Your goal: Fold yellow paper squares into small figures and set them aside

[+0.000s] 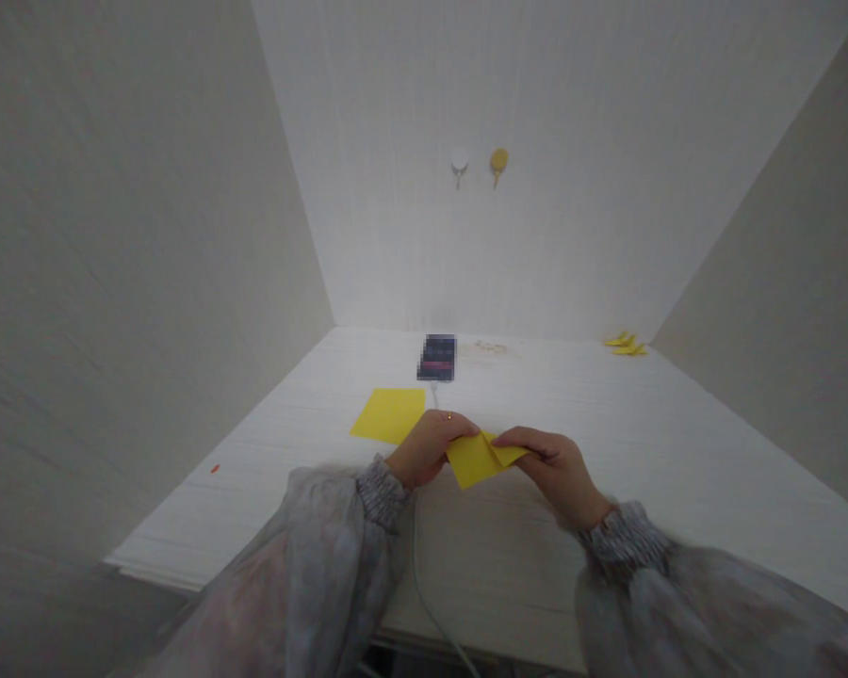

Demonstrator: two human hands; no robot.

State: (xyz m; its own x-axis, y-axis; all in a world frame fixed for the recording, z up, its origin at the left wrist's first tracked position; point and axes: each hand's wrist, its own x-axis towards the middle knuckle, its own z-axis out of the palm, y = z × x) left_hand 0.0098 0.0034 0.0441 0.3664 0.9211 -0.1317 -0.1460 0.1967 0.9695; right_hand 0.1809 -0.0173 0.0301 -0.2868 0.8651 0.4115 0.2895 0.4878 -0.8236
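Between my two hands is a sheet of yellow paper with a fold running through it, held up above the table. My left hand, with a ring on one finger, pinches its left edge. On the opposite side, my right hand grips the paper between thumb and fingers. A flat yellow paper sheet lies on the table just beyond my left hand, which covers its near right corner.
A phone-like dark device, blurred, lies near the back wall with a white cable running toward me. Folded yellow paper pieces sit at the back right. Two hooks are on the wall. A small red scrap lies left.
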